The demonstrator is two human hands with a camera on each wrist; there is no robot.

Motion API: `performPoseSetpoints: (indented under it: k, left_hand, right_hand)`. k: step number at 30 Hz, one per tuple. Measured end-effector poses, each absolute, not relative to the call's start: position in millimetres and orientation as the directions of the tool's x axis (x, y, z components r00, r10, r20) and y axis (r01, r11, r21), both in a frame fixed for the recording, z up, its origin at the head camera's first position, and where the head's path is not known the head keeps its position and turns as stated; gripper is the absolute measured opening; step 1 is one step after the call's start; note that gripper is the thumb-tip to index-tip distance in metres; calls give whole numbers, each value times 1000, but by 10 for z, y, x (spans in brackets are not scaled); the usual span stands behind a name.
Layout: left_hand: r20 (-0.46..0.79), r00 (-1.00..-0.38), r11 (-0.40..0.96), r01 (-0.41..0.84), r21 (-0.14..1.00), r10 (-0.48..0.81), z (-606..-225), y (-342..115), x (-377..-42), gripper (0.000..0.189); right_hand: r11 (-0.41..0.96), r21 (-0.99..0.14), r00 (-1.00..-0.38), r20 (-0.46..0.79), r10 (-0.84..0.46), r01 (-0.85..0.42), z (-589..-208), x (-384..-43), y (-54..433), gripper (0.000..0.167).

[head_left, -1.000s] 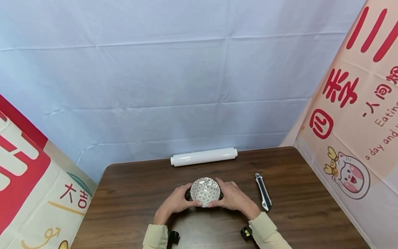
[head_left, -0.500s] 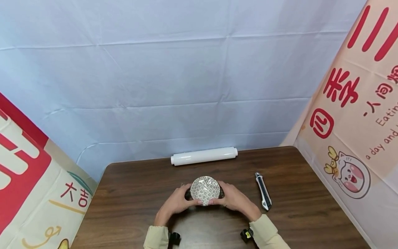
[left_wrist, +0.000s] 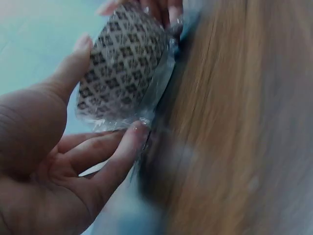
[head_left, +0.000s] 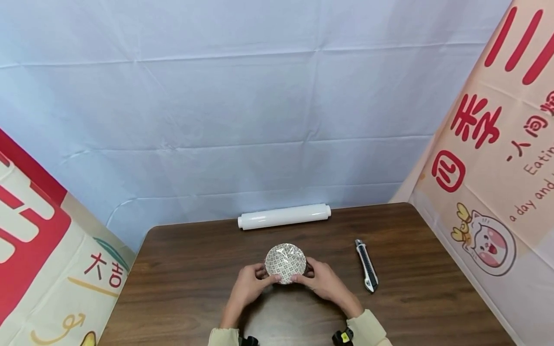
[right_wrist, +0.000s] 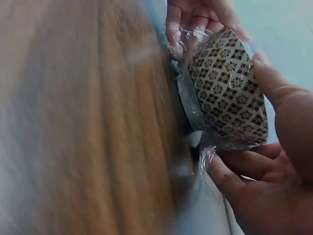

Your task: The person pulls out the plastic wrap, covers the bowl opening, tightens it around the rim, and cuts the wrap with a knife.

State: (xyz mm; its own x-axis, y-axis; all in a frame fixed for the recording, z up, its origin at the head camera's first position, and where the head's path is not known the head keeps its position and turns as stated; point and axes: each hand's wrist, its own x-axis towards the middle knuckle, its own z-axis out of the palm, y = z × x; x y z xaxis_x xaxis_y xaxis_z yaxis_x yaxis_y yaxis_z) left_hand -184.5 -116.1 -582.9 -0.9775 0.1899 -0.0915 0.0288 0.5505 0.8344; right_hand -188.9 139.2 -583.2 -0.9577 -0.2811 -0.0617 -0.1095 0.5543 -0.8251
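Note:
A small bowl [head_left: 285, 263] with a dark lattice-and-flower pattern stands at the middle of the table, covered in shiny cling film. Loose, crumpled film [right_wrist: 207, 155] gathers low along its side in the right wrist view. My left hand [head_left: 250, 284] holds the bowl from the left, my right hand [head_left: 325, 282] from the right. Both thumbs lie at the near rim, close together. The other fingers bend in low at the sides, where the film bunches. Most of the underside is hidden.
A white roll of film [head_left: 283, 216] lies along the back edge of the brown wooden table [head_left: 186, 269]. To the right rests a utility knife [head_left: 366, 266], its handle end pointing toward the person. Cloth hangings stand behind and at both sides.
Both hands have drawn back slightly toward the person, and their fingers have slid from the bowl's far sides to its nearer sides. The bowl stays nearly in place; roll and knife lie still.

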Motion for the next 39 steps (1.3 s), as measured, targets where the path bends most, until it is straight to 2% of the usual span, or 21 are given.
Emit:
performPoseSetpoints:
  k: [6,13,16,23,28,33,39]
  left_hand:
    - [-110,-990,507,-52,860,84,-5822,-1076,-1738,67]
    - [-70,-997,540,-50,840,17,-5760,-962,-1655,55]
    - [-63,-998,509,-69,858,-29,-5759,-908,-1628,52]
    - [-88,-987,321,-128,938,-136,-5831,-810,-1573,54]
    - [-126,-976,165,-156,974,-178,-5810,-720,-1555,50]
    - [-196,-956,3,-201,980,-219,-5770,-617,-1560,46]
    - [-271,-940,-204,-229,952,-209,-5793,-579,-1578,49]
  right_hand:
    - [448,-893,-972,-67,-227,-43,-5854,-1824,1327,69]
    - [381,-924,-991,-30,-130,-22,-5848,-1756,1223,61]
    - [308,-951,-995,-16,-94,-14,-5856,-1720,1166,61]
    - [178,-984,-1000,-13,-25,8,-5871,-1659,1048,62]
    - [92,-993,-994,-66,85,74,-5872,-1641,916,56]
    - [0,-990,-971,-137,197,140,-5860,-1640,779,50]
    - [-83,-986,-958,-158,241,142,-5815,-1630,676,49]
